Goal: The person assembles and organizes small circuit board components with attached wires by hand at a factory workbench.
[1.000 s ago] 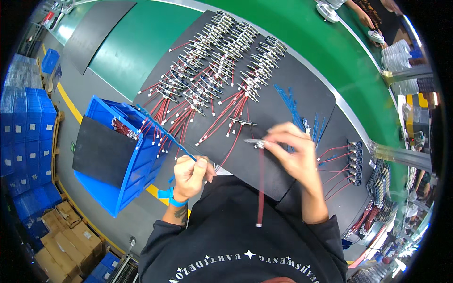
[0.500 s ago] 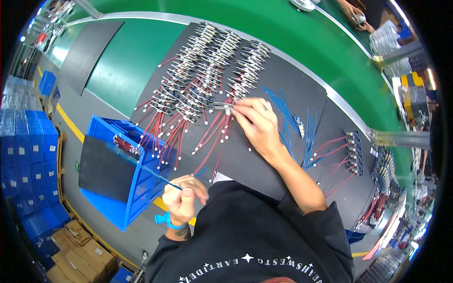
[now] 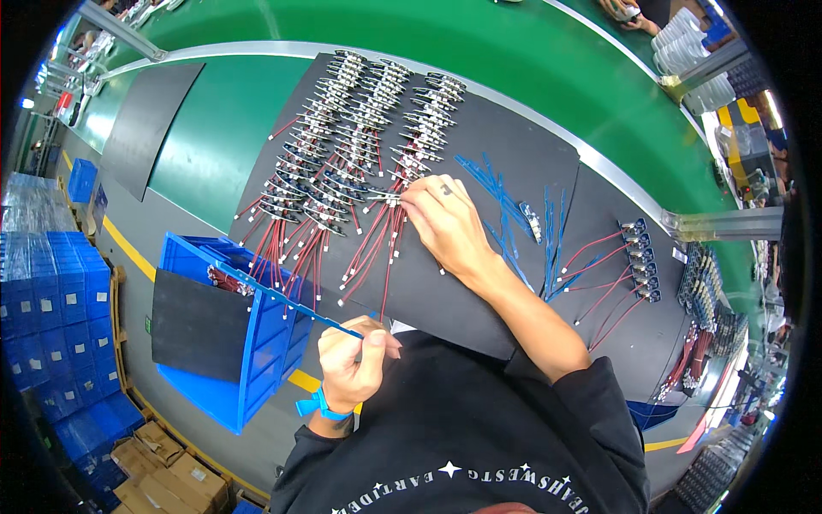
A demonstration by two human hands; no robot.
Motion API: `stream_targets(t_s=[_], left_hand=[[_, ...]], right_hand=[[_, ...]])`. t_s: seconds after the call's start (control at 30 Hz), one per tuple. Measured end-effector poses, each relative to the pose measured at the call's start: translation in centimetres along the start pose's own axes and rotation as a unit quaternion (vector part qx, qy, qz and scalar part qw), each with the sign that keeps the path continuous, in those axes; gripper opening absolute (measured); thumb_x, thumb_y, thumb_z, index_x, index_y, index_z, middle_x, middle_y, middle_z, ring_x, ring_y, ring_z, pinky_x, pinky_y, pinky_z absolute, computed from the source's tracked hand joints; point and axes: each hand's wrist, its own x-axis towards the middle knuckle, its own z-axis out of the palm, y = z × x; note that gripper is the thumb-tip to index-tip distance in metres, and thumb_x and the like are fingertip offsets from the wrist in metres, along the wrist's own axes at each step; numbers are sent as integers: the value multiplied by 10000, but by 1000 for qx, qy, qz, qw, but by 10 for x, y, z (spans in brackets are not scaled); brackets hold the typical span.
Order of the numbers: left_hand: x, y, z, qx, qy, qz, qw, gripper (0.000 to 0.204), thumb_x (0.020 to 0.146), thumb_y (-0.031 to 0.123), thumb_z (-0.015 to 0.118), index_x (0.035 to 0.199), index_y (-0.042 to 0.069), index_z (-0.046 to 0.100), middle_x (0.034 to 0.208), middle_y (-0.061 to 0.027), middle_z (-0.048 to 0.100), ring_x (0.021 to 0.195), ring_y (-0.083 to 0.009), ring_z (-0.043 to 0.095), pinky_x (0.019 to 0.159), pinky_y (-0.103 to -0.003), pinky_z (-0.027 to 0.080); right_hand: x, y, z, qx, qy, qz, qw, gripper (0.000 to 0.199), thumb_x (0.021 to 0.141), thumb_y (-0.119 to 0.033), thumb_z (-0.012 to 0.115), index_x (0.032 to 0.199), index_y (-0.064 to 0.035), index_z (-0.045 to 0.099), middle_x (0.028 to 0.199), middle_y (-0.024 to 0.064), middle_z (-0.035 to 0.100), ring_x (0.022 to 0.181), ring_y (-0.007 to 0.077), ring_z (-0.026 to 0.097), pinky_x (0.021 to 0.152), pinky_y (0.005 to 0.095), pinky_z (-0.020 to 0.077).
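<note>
My left hand (image 3: 353,364), with a bright blue band at its wrist, is closed on one end of a long thin blue strip (image 3: 287,300). The strip slants up and left, over the blue crate. Over the dark mat, my right hand (image 3: 449,227) pinches the end of a small slim black-and-white part (image 3: 385,197). Its fingertips hide that end. Just beyond it runs a row of similar parts with red leads (image 3: 424,128); two more rows (image 3: 347,128) lie to the left, their leads trailing toward me.
A blue crate (image 3: 267,373) with a black sheet and red wires stands at the left. Loose blue strips (image 3: 501,193) and a small part (image 3: 531,221) lie right of my hand. Farther right are black parts with red leads (image 3: 642,261). A metal post (image 3: 728,224) rises at the table's edge.
The whole view has shifted slightly. My left hand has moved a little right, and the blue strip, blurred before, now shows sharply. My right hand keeps its pinch on the small part.
</note>
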Motion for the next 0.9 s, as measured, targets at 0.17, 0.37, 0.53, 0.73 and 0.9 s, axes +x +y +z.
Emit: stream_targets(t_s=[0.17,0.37,0.53,0.73,0.9], left_hand=[[13,7,18,64,-68,-18,995,370,909,51,458,559,-16,556,512,-87,579,449,-182,561,472,-284,440],[22,-6,71,131,-215,-42,967,367,831,111,657,523,49,465,450,-126,478,401,-316,504,384,-367,361],[22,2,145,175,-364,5,915,424,890,301,571,552,45,575,498,-178,535,481,-367,570,463,-452,448],[-3,-15,209,147,-467,66,869,420,893,321,550,598,36,640,541,-169,587,525,-349,612,496,-434,488],[-5,-10,220,131,-469,161,859,523,835,493,582,625,16,618,543,-150,590,524,-318,626,480,-396,487]], right_hand=[[-2,3,-12,-53,45,39,997,106,746,-41,661,841,-42,615,936,103,566,847,276,551,730,383,434],[-60,-12,-123,-171,211,122,955,263,682,59,635,919,-52,656,998,101,618,934,278,573,853,383,444],[-160,46,-245,-432,185,321,822,233,780,-53,652,1008,-5,650,998,129,645,962,322,584,865,419,435],[-199,36,-303,-231,220,474,821,242,856,-177,674,951,46,675,747,42,658,662,69,569,598,224,455],[-238,50,-359,-169,465,394,774,204,831,-101,712,969,44,676,852,52,674,744,94,597,691,206,465]])
